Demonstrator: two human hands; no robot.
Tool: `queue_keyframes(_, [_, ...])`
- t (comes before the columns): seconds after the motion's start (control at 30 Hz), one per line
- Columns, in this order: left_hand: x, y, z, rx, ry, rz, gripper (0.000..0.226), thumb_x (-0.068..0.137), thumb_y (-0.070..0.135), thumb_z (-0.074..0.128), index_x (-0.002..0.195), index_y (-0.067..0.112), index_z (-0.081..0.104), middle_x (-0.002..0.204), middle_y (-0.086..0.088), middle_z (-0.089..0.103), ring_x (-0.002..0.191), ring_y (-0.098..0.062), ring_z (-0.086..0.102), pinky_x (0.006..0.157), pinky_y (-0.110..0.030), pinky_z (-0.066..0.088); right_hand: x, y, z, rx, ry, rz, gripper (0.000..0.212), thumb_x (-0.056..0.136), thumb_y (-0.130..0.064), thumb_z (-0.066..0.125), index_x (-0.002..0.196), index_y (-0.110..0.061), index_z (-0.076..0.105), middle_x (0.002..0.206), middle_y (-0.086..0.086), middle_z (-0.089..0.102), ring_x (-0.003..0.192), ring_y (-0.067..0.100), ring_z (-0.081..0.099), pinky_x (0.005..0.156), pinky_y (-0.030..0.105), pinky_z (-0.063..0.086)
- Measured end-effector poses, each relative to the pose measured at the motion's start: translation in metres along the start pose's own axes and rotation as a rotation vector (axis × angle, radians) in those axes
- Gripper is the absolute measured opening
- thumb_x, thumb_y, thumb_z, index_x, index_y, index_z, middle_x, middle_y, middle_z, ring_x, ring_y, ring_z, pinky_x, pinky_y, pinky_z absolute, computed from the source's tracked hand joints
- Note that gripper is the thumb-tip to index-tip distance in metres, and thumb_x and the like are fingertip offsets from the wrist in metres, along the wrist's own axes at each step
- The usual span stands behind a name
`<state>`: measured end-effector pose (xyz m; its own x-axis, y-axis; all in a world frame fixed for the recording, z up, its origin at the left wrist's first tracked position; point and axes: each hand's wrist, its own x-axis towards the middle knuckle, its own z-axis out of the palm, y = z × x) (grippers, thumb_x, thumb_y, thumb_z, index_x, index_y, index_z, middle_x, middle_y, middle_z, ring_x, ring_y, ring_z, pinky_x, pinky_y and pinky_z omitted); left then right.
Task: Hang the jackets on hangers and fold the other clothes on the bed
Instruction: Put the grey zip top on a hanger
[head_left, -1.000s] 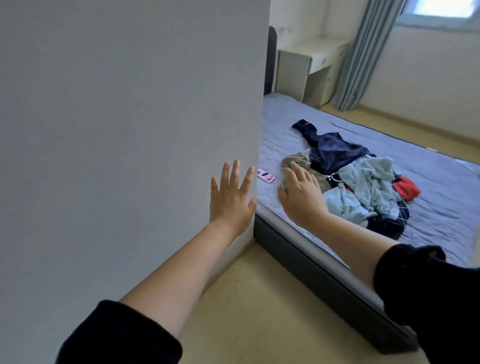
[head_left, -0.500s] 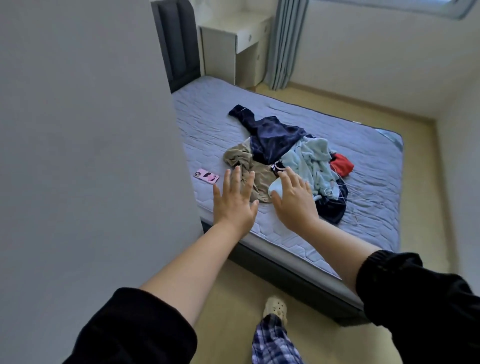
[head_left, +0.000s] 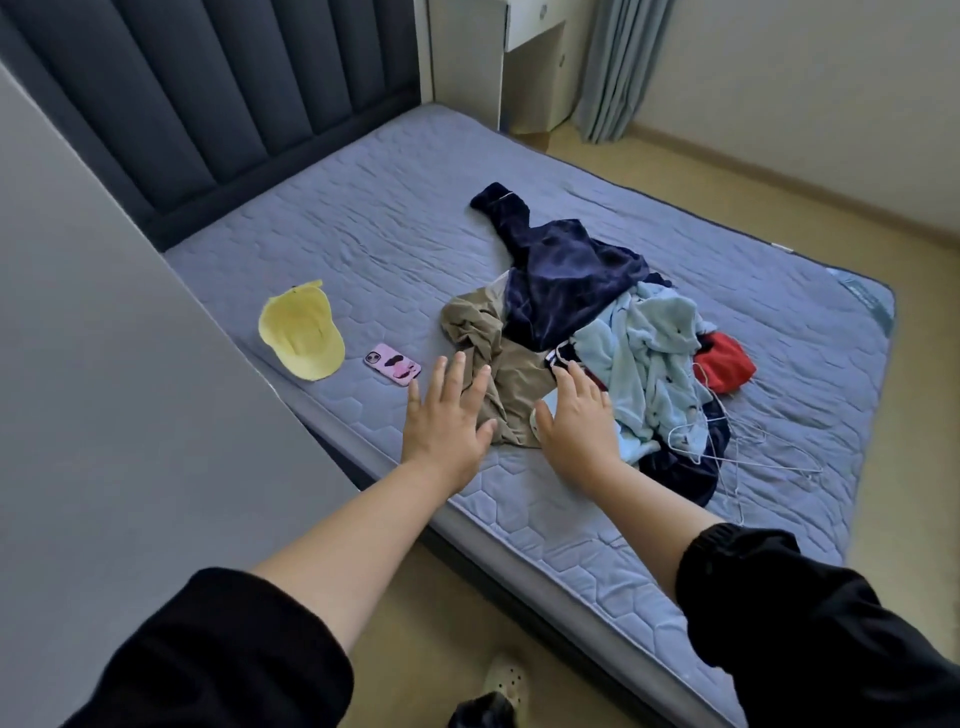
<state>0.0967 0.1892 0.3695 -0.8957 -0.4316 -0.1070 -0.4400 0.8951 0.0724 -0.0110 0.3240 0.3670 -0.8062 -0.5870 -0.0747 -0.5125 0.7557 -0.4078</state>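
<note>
Left hand (head_left: 447, 422) and right hand (head_left: 577, 423), both spread empty, by clothes pile (head_left: 566, 280) on bed (head_left: 389, 223).

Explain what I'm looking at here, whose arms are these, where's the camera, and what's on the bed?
No machine here: the camera sits on a person's head, looking forward and down, so these are that person's own arms. The left hand and right hand reach out open over the bed and hold nothing. On it lies a pile of clothes: a navy garment, a tan garment, a light blue garment, a red garment, with wire hangers at its edge. A yellow cap and a pink phone lie apart, to the left.
</note>
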Motion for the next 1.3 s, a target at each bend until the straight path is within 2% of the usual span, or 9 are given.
queue_keyframes(0.13, [0.039,-0.001,0.031,-0.083,-0.085,-0.082,0.067,0.100,0.048,0.028,0.153,0.026,-0.006,0.160,-0.005,-0.014,0.147,-0.024,-0.013,0.116,-0.052,0.001,0.040,0.015,0.036,-0.016,-0.114,0.063,0.055,0.101,-0.036,0.035,0.149,-0.012,0.023,0.159,0.009,0.014,0.146,0.024,0.013,0.118,0.046,0.011])
queue_keyframes(0.3, [0.086,-0.024,0.082,-0.121,-0.134,-0.128,0.068,0.099,0.047,0.031,0.153,0.025,-0.004,0.161,-0.007,-0.010,0.147,-0.024,-0.011,0.116,-0.052,0.006,0.080,0.025,0.090,-0.008,-0.144,0.065,0.052,0.101,-0.034,0.036,0.146,-0.011,0.028,0.158,0.011,0.019,0.143,0.026,0.021,0.117,0.046,0.015])
queue_keyframes(0.53, [0.165,-0.067,0.197,-0.239,-0.283,-0.237,0.069,0.099,0.043,0.037,0.153,0.025,-0.001,0.161,-0.005,-0.007,0.147,-0.025,-0.005,0.117,-0.050,0.011,0.141,0.051,0.201,-0.032,-0.251,0.120,0.053,0.099,-0.034,0.041,0.145,-0.011,0.029,0.157,0.009,0.020,0.141,0.024,0.025,0.114,0.042,0.020])
queue_keyframes(0.67, [0.212,-0.087,0.276,-0.134,-0.340,-0.156,0.078,0.095,0.042,0.046,0.152,0.030,-0.006,0.160,-0.006,-0.010,0.147,-0.028,-0.006,0.115,-0.053,0.012,0.189,0.082,0.264,-0.070,-0.309,0.171,0.066,0.095,-0.038,0.047,0.149,-0.013,0.018,0.160,0.008,0.008,0.145,0.022,0.014,0.116,0.048,0.018])
queue_keyframes(0.8, [0.259,-0.092,0.341,-0.052,-0.329,-0.051,0.094,0.088,0.049,0.057,0.149,0.037,-0.014,0.159,-0.003,-0.015,0.147,-0.028,-0.008,0.113,-0.057,0.014,0.243,0.127,0.317,-0.148,-0.362,0.226,0.097,0.085,-0.052,0.060,0.152,-0.022,-0.004,0.160,0.006,-0.009,0.148,0.025,0.000,0.115,0.055,0.013])
queue_keyframes(0.93, [0.295,-0.081,0.402,0.004,-0.362,0.094,0.105,0.079,0.056,0.065,0.147,0.044,-0.014,0.159,-0.002,-0.017,0.146,-0.029,-0.005,0.111,-0.059,0.018,0.291,0.177,0.360,-0.410,-0.523,-0.024,0.123,0.071,-0.064,0.067,0.147,-0.030,-0.023,0.158,0.007,-0.021,0.147,0.027,-0.012,0.113,0.062,0.007])
queue_keyframes(1.0, [0.307,-0.085,0.433,-0.012,-0.438,0.071,0.106,0.077,0.059,0.066,0.147,0.045,-0.013,0.159,-0.004,-0.013,0.146,-0.028,-0.001,0.112,-0.057,0.020,0.306,0.198,0.386,-0.505,-0.599,-0.114,0.130,0.064,-0.071,0.066,0.147,-0.030,-0.024,0.158,0.008,-0.020,0.147,0.027,-0.012,0.111,0.064,0.006])
queue_keyframes(1.07, [0.316,-0.088,0.459,-0.040,-0.494,0.053,0.104,0.077,0.059,0.065,0.148,0.045,-0.010,0.160,-0.008,-0.006,0.146,-0.030,0.004,0.114,-0.054,0.019,0.316,0.210,0.411,-0.498,-0.675,-0.094,0.134,0.060,-0.076,0.066,0.148,-0.029,-0.023,0.158,0.010,-0.021,0.147,0.027,-0.014,0.110,0.065,0.004])
queue_keyframes(1.3, [0.321,-0.083,0.498,-0.081,-0.311,0.033,0.090,0.082,0.060,0.057,0.150,0.045,0.001,0.160,-0.012,-0.003,0.144,-0.033,0.007,0.113,-0.050,0.019,0.333,0.233,0.455,-0.505,-0.687,-0.082,0.138,0.057,-0.083,0.062,0.145,-0.028,-0.030,0.152,0.013,-0.032,0.143,0.031,-0.025,0.109,0.066,-0.004])
